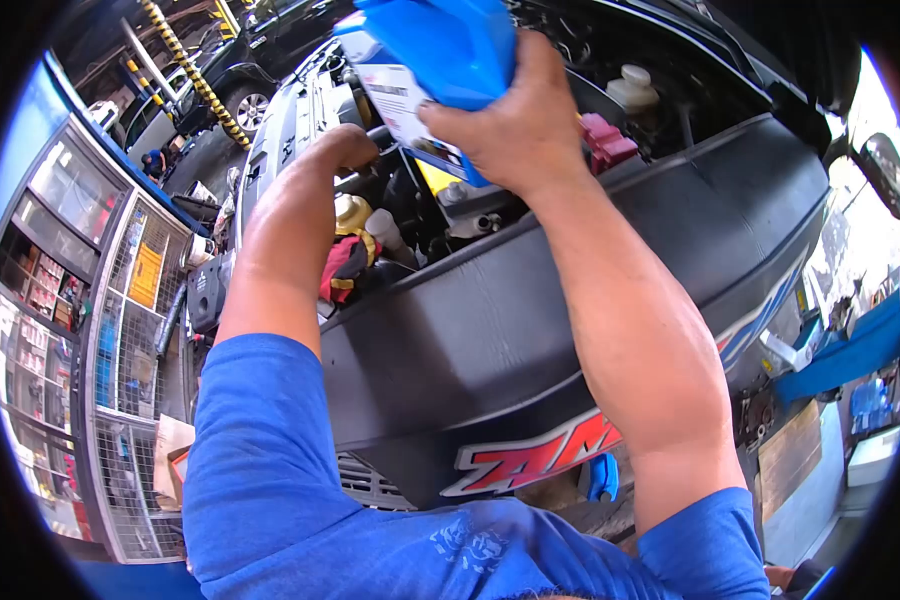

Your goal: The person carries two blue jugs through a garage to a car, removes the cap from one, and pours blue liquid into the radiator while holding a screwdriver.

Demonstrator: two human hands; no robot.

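My right hand [525,125] grips a blue plastic jug [435,45] with a white printed label, held tilted above the engine bay. Its thumb presses on the label side; the other fingers are mostly behind the jug. My left hand [355,150] reaches over the front of the engine bay, left of the jug, with its fingers curled. What it holds, if anything, is hidden. Below it are a yellowish cap [350,212] and a pale bottle-like part [384,230]. A red and black glove or cloth [344,268] lies nearer to me.
A black fender cover [450,350] with red lettering hangs over the car's side. A red terminal cover [607,142] and a white-capped reservoir [632,90] sit at right in the bay. Wire-mesh cabinets [135,320] stand left; a blue lift arm [840,350] is at right.
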